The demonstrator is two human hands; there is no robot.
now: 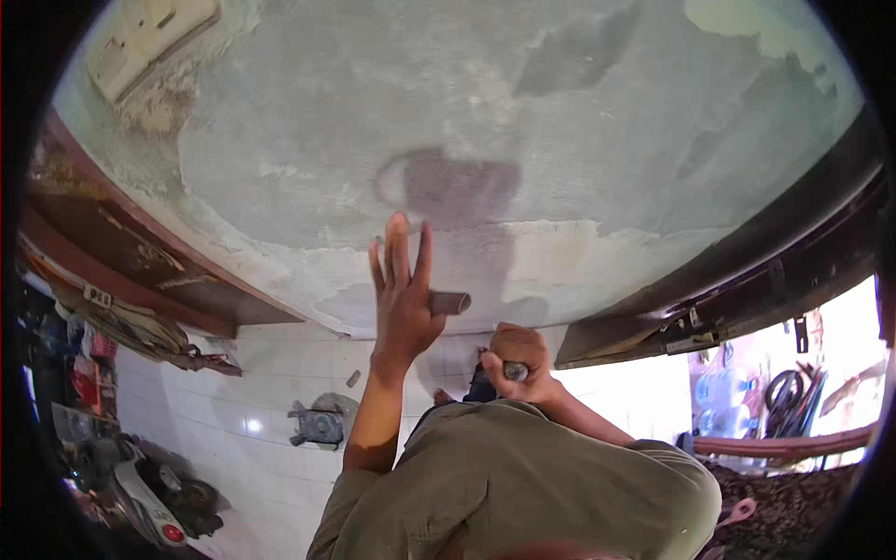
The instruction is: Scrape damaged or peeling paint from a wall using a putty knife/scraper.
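In front of the grey plastered wall, my left hand is raised with several fingers stretched upward and apart. A short brown tube, perhaps a rolled sheet, sticks out to the right between its thumb side and palm; the grip is partly hidden. Lower and to the right, my right hand is wrapped round a thing with a rounded grey end. The rest of that thing is hidden in the fist, so its kind does not show. The shadow of the left hand falls on the wall.
Wooden frames border the wall at left, with a dark frame at right. A cream socket plate is at upper left. On the tiled floor stand a grey stool-like object and a scooter. Water bottles are at right.
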